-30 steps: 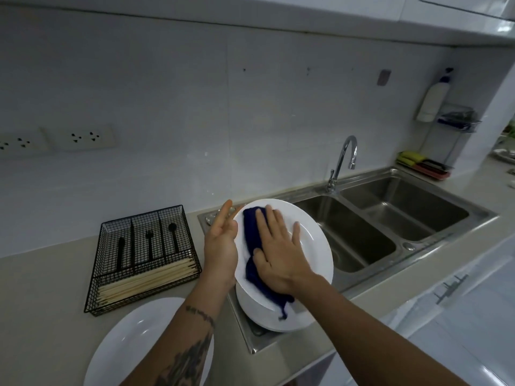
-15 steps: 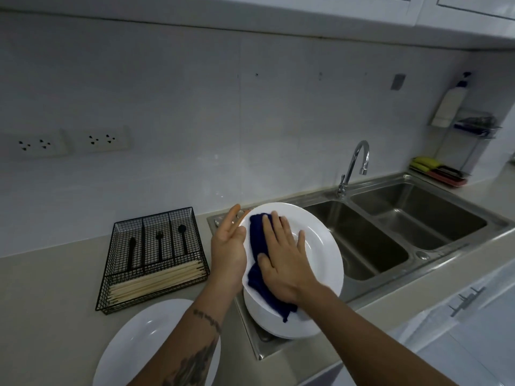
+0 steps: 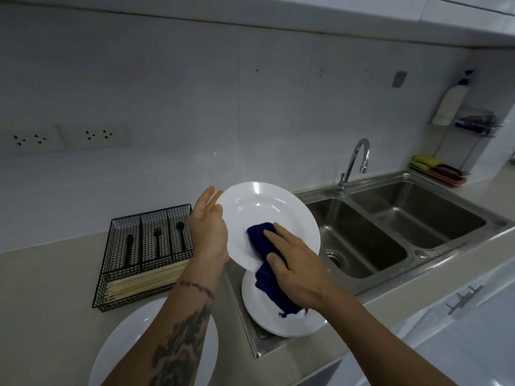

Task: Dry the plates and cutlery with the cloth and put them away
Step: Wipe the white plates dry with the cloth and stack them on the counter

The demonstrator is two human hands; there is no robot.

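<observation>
The white plate (image 3: 267, 218) is held tilted on edge above the draining board at the left end of the steel sink (image 3: 390, 232), over a short stack of plates (image 3: 281, 316) lying flat there. The left hand (image 3: 207, 232) props it at its left rim, fingers mostly straight and the thumb out of sight behind the plate, so whether it clamps the rim I cannot tell. The right hand (image 3: 295, 268) presses a dark blue cloth (image 3: 264, 246) flat against the plate's face with spread fingers. Glazed and probably wet, the plate looks stiff, slippery and breakable; it is best held by the rim, with thumb and fingers on opposite faces. The cloth is soft and limp, its tail hanging over the stack. Another plate (image 3: 122, 346) lies near the table's front edge, beside a black wire cutlery basket (image 3: 145, 254).
</observation>
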